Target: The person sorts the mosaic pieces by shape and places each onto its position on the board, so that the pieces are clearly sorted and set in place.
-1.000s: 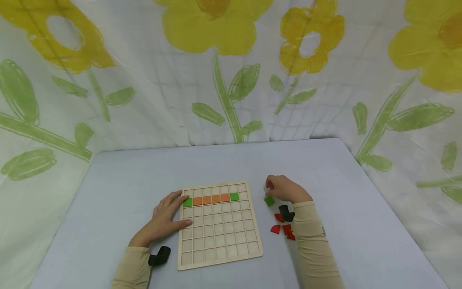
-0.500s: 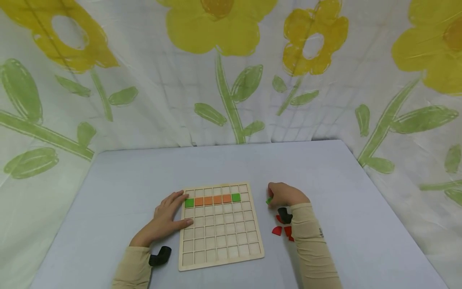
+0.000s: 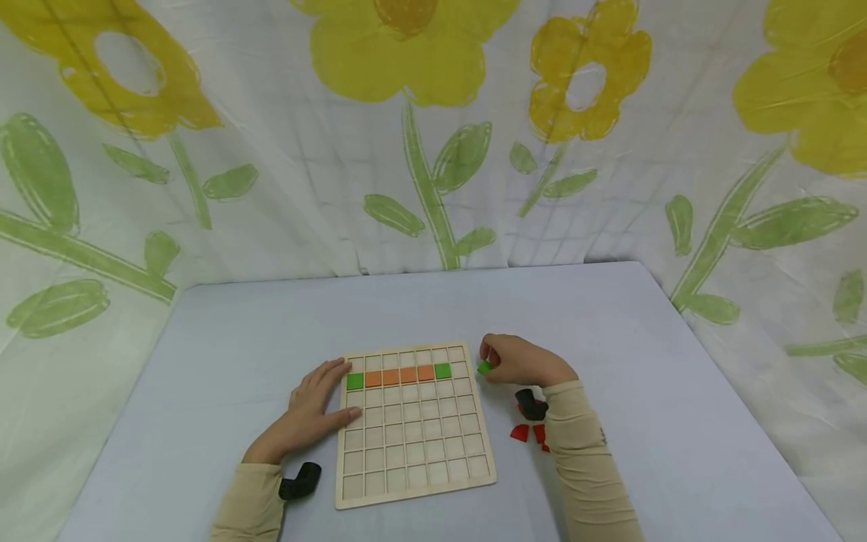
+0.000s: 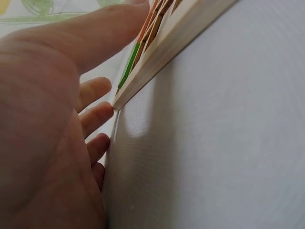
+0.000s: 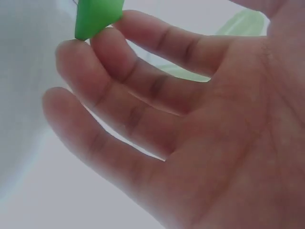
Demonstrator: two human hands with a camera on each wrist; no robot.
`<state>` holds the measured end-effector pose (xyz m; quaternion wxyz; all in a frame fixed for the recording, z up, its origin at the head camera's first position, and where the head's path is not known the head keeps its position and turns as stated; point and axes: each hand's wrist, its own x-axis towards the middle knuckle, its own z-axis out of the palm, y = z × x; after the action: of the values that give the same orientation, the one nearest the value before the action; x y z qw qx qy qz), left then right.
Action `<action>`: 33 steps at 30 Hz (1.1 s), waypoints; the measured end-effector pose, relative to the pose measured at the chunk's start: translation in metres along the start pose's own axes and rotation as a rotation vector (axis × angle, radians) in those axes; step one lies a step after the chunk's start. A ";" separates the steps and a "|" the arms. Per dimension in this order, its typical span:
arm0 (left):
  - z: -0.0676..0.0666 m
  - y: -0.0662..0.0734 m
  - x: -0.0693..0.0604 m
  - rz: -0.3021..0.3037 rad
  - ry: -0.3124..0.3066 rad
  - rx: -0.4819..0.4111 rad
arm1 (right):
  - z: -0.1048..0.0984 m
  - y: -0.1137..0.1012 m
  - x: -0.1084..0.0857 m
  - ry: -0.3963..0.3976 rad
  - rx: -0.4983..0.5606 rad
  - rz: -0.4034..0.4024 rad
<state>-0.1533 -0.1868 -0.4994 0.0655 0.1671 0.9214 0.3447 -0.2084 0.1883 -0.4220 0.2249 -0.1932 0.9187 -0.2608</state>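
A wooden grid board [image 3: 416, 497] lies on the table; its second row from the far side holds a green square [image 3: 355, 381] at the left end, several orange squares [image 3: 390, 376], then another green square [image 3: 442, 370]. My left hand [image 3: 308, 410] rests on the board's left edge with fingers and thumb spread, and the left wrist view shows this hand [image 4: 47, 114] beside the board's side [image 4: 167, 52]. Just right of the board's far right corner, my right hand [image 3: 524, 361] pinches a green piece [image 3: 484, 367]. In the right wrist view that piece [image 5: 97, 16] is at the fingertips.
Several red pieces [image 3: 519, 433] lie on the table right of the board, partly hidden under the right wrist and its black wrist mount [image 3: 531, 405]. A flower-patterned curtain [image 3: 271, 150] hangs behind the table's far edge.
My right hand has taken hold of the loose green piece and moved left with it toward the board. The left hand stays where it was.
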 end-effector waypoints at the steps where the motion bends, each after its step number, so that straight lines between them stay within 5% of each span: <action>1: 0.000 0.000 0.000 -0.001 0.000 0.000 | 0.001 -0.001 0.001 0.004 -0.001 -0.007; 11: -0.001 0.002 0.000 0.014 0.002 -0.009 | 0.016 -0.009 0.017 0.048 0.005 -0.102; 33: 0.001 -0.001 0.000 0.035 0.025 -0.004 | 0.035 -0.017 0.030 0.102 -0.125 -0.120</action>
<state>-0.1535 -0.1870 -0.5011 0.0483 0.1787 0.9184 0.3497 -0.2113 0.1468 -0.4487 0.1492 -0.2482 0.9302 -0.2254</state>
